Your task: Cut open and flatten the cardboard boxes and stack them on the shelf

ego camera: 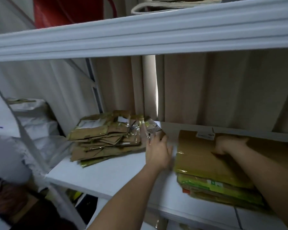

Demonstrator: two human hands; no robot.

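Note:
On the white shelf (pixel 106 176) lie two piles of flattened cardboard. The left pile (pixel 105 138) is ragged, with tape and labels. The right pile (pixel 206 166) has a large brown sheet with a white label on top and green-printed sheets under it. My left hand (pixel 158 150) reaches between the piles, its fingers at the right edge of the left pile by a loose taped flap (pixel 152 127); whether it grips the flap is unclear. My right hand (pixel 228 143) rests on the top sheet of the right pile, fingers over its far part.
A white upper shelf board (pixel 140 37) runs overhead, with a red object (pixel 65 10) and a flat bag on it. Beige curtains (pixel 206 90) hang behind. White plastic bags (pixel 32 123) sit at the left beside a grey shelf post (pixel 30 146).

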